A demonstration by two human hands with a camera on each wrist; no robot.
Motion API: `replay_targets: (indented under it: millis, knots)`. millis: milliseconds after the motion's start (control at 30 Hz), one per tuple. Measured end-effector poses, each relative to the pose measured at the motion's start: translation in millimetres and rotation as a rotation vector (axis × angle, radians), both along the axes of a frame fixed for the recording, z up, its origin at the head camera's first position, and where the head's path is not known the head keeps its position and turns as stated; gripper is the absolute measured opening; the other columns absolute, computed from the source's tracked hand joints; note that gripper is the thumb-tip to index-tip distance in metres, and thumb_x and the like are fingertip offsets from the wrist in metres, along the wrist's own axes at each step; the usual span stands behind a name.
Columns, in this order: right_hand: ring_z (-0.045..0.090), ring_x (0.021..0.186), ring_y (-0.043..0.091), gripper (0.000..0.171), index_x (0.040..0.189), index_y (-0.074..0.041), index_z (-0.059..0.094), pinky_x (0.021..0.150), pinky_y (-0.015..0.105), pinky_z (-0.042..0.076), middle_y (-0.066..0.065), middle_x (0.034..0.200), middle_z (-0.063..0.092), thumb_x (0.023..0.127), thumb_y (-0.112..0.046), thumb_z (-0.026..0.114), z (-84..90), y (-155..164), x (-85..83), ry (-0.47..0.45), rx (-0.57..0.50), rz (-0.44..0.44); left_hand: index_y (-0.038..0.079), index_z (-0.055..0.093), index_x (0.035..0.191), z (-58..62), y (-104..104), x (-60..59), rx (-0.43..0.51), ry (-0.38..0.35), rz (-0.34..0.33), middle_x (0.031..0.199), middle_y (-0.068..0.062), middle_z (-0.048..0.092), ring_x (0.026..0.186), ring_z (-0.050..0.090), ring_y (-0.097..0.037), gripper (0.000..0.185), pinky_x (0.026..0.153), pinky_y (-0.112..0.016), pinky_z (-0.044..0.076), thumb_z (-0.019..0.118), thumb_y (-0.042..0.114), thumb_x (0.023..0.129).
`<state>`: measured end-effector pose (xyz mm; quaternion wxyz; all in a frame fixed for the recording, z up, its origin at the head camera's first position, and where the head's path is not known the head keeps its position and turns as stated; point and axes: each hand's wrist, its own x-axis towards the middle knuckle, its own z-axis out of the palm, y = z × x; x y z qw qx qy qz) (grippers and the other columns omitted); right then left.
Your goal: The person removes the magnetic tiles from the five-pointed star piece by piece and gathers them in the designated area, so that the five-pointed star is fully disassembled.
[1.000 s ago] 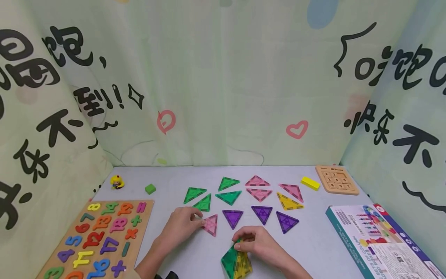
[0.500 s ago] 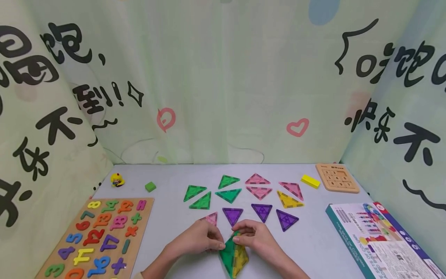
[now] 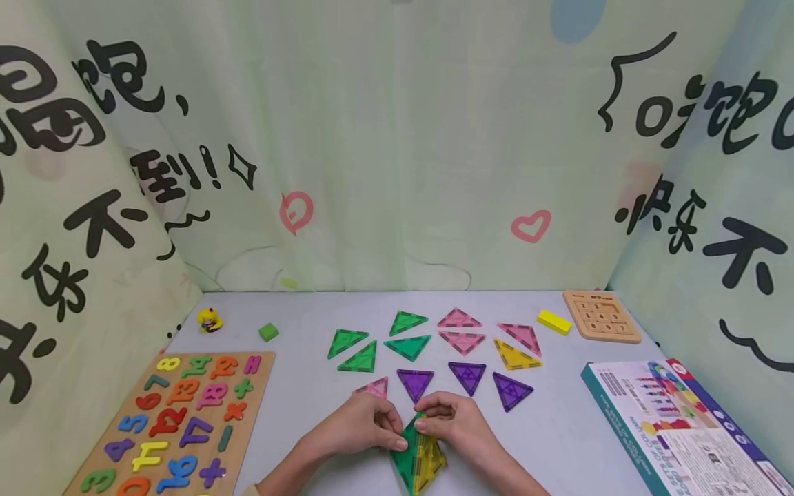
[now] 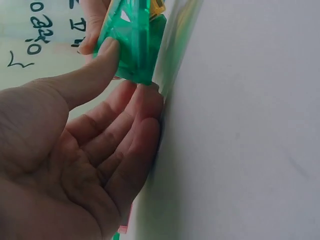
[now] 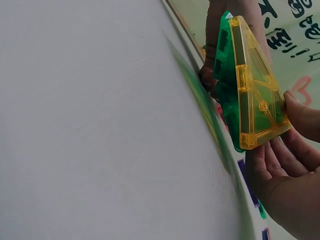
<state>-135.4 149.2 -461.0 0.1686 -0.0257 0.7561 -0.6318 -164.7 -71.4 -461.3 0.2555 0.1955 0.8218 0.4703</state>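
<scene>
Backdrop: a printed curtain (image 3: 397, 151) closed off the rear and both sides.
Tabletop: a pale grey tabletop (image 3: 298, 386) carried everything in view.
Number board: a wooden number board (image 3: 176, 420) lay at the left front, well apart from the hands.
Box: a printed box (image 3: 676, 427) lay at the right front.
Grid board: a small wooden grid board (image 3: 600, 316) sat at the rear right, with a yellow block (image 3: 553, 322) just beside it.
Loose tiles: flat triangles (image 3: 434, 344) in green, pink, yellow and purple lay spread behind the hands; a pink one (image 3: 374, 388) lay nearest, just behind the left hand. None blocked the work at the front edge.
Tile assembly: a green tile (image 3: 406, 451) and a yellow tile (image 3: 430, 458) stood joined edge to edge at the centre front, tilted up off the tabletop.
Handling: judged light, rigid and smooth; the join would likely part under a twist. Best held by the thick edges near a corner.
Left hand: the left hand (image 3: 353, 430) pinched the green tile, thumb on its face and fingers (image 4: 142, 117) behind.
Right hand: the right hand (image 3: 455, 424) pinched the top corner from the other side, fingers curled onto the tiles.
Small items: a green cube (image 3: 269, 332) and a yellow toy (image 3: 209, 321) sat far left.
</scene>
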Motion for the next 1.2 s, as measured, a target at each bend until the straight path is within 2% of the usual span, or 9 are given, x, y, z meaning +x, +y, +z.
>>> replay_targets:
  millis: [200, 400, 533, 700, 800, 933, 1033, 1200]
  knots:
    - [0.064, 0.083, 0.011, 0.038, 0.115, 0.002, 0.066, 0.075, 0.023, 0.052, -0.001, 0.091, 0.07, 0.085, -0.019, 0.078, -3.0, 0, -1.4, -0.035, -0.039, -0.016, 0.012, 0.072, 0.08, -3.8, -1, -0.9, 0.067, -0.023, -0.006, 0.07, 0.002, 0.07, 0.063, 0.06, -0.007, 0.013, 0.06, -0.022, 0.049, 0.084, 0.018, 0.079]
    - [0.063, 0.08, 0.011, 0.034, 0.112, -0.001, 0.067, 0.073, 0.023, 0.051, 0.0, 0.089, 0.07, 0.085, -0.02, 0.077, -3.9, -1, -0.3, -0.029, 0.021, -0.009, 0.01, 0.074, 0.081, -4.0, -3, -2.6, 0.056, -0.049, -0.003, 0.07, 0.001, 0.071, 0.063, 0.061, -0.008, 0.007, 0.06, -0.022, 0.049, 0.08, 0.014, 0.083]
    - [0.063, 0.079, 0.011, 0.029, 0.108, -0.002, 0.069, 0.072, 0.023, 0.051, 0.001, 0.088, 0.07, 0.086, -0.019, 0.077, -3.3, 1, -0.9, -0.005, 0.06, 0.012, 0.012, 0.075, 0.08, 3.0, -13, -8.1, 0.02, 0.002, -0.016, 0.07, 0.005, 0.067, 0.064, 0.056, -0.007, 0.007, 0.058, -0.021, 0.044, 0.079, 0.016, 0.084]
    - [0.063, 0.079, 0.011, 0.027, 0.106, 0.001, 0.069, 0.072, 0.023, 0.052, 0.001, 0.089, 0.072, 0.086, -0.016, 0.076, -2.8, 3, -0.9, -0.002, 0.049, 0.045, 0.012, 0.077, 0.084, 18.4, -43, -20.8, -0.02, 0.057, -0.005, 0.071, 0.006, 0.061, 0.067, 0.049, -0.008, 0.008, 0.059, -0.023, 0.04, 0.075, 0.018, 0.088]
    - [0.063, 0.08, 0.011, 0.027, 0.107, 0.002, 0.069, 0.073, 0.023, 0.052, 0.002, 0.09, 0.073, 0.087, -0.015, 0.075, -3.3, 3, -1.0, -0.007, 0.035, 0.064, 0.011, 0.079, 0.091, 28.7, -66, -28.5, -0.067, 0.081, 0.072, 0.078, 0.003, 0.067, 0.07, 0.052, -0.011, 0.009, 0.062, -0.026, 0.044, 0.074, 0.018, 0.089]
    - [0.063, 0.083, 0.012, 0.029, 0.109, 0.0, 0.07, 0.075, 0.024, 0.052, 0.004, 0.096, 0.074, 0.087, -0.018, 0.075, -2.4, 5, -1.8, -0.026, 0.037, 0.098, 0.009, 0.079, 0.095, 36.4, -93, -35.0, -0.16, 0.123, 0.225, 0.086, 0.0, 0.071, 0.075, 0.055, -0.014, 0.011, 0.067, -0.029, 0.047, 0.074, 0.016, 0.089]
    - [0.063, 0.088, 0.013, 0.028, 0.113, -0.003, 0.07, 0.078, 0.025, 0.051, 0.006, 0.105, 0.074, 0.09, -0.018, 0.071, -0.5, 8, -2.9, -0.047, 0.048, 0.164, 0.008, 0.079, 0.095, 35.8, -106, -38.0, -0.233, 0.158, 0.321, 0.088, 0.0, 0.071, 0.077, 0.055, -0.015, 0.011, 0.068, -0.029, 0.048, 0.074, 0.016, 0.088]
    - [0.061, 0.097, 0.015, 0.029, 0.119, -0.006, 0.069, 0.083, 0.027, 0.05, 0.006, 0.115, 0.071, 0.092, -0.012, 0.061, 2.9, 14, -4.5, -0.056, 0.067, 0.289, 0.007, 0.079, 0.094, 28.0, -117, -43.4, -0.36, 0.205, 0.415, 0.091, -0.002, 0.07, 0.081, 0.056, -0.016, 0.01, 0.069, -0.03, 0.05, 0.074, 0.015, 0.088]
